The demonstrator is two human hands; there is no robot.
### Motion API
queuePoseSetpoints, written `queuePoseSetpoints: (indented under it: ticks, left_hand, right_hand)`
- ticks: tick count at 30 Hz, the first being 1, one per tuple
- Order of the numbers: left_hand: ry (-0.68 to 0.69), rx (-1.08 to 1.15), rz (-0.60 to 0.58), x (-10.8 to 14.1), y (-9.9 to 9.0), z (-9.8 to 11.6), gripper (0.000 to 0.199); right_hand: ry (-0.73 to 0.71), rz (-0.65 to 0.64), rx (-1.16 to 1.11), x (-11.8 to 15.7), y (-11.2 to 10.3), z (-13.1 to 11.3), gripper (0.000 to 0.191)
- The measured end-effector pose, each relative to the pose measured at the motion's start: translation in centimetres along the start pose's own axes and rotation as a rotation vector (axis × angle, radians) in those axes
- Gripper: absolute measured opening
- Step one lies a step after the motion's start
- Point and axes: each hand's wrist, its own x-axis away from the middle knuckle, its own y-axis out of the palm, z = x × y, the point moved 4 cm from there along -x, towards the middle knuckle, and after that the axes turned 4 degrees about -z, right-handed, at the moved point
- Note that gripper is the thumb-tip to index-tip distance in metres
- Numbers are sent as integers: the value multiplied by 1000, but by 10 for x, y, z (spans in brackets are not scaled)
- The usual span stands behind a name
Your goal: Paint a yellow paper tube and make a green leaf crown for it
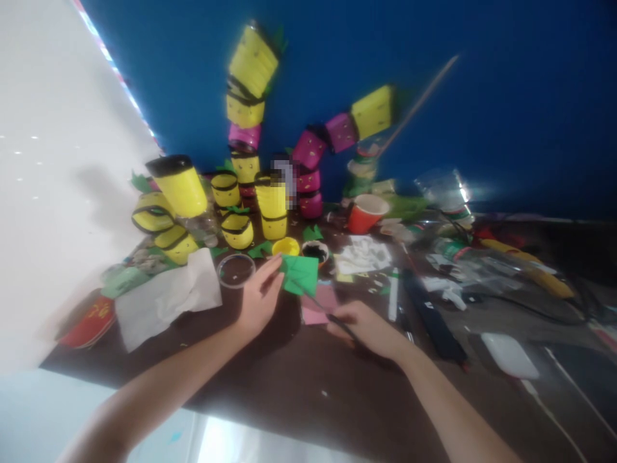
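Observation:
My left hand (264, 289) pinches the left edge of a square green paper (307, 273), held up over the middle of the table. Dark lines show faintly on the paper. My right hand (361, 326) is closed on a thin dark tool (321, 307) whose far end reaches the lower part of the green paper; blur hides whether it is a pen or a blade. Beneath and just right of the green paper lies a pink paper (319, 308). Behind it stand a small yellow paint cup (286, 247) and a cup of dark paint (315, 252).
Yellow cups (183, 190) and magenta cups (308, 151) with black rims stand behind, some stacked high. A red cup (367, 215), crumpled tissue (364, 255), a white marker (394, 296) and a black strip (434, 318) lie to the right; white paper (168, 299) lies left.

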Motion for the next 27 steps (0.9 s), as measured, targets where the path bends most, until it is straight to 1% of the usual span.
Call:
queuePoseSetpoints:
  ticks: [7,15,24,27]
  left_hand:
    - [22,-33,-9,0,0,1,30]
    - [16,-32,-13,0,0,-1,30]
    - [-21,-3,-16,0,0,2,30]
    - [-77,69,-20,1,2,-2,32]
  right_hand:
    - [1,-6,3,-1,0,3,42]
    - [4,-4,20,-1,-1,2,42]
    - [12,4,37,-1,-1,3,36]
    - [-11,-5,30,-1,-1,3,36]
